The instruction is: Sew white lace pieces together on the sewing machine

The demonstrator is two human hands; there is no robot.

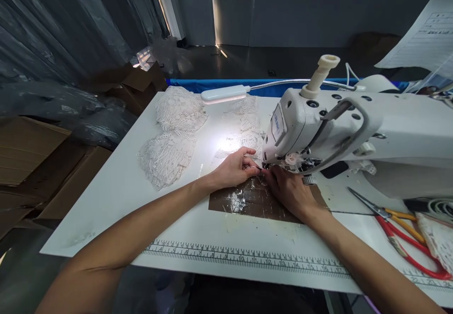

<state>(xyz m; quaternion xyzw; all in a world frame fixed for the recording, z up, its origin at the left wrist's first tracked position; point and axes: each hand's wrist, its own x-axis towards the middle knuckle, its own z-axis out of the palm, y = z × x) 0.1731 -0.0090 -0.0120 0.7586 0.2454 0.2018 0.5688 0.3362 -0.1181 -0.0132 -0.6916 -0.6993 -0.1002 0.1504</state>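
A white sewing machine (293, 120) stands over the right half of the table. My left hand (236, 167) is just left of its needle area, thumb and forefinger pinched together at a small dark tip too small to name. My right hand (288, 189) lies under the machine head, its fingers bent in and their tips meeting the left fingertips by the presser foot. What the right fingers hold is hidden. Beneath both hands is a brown taped sheet (240, 200) with loose thread bits. White lace (249, 123) lies just behind my left hand.
Two piles of white lace, one behind (180, 108) and one nearer (168, 158), sit at left. A lamp (224, 95) shines over the table. Red-handled scissors (406, 243) and yellow-handled snips (403, 217) lie at right. A printed ruler (240, 257) runs along the front edge. Cardboard boxes (31, 153) stand left.
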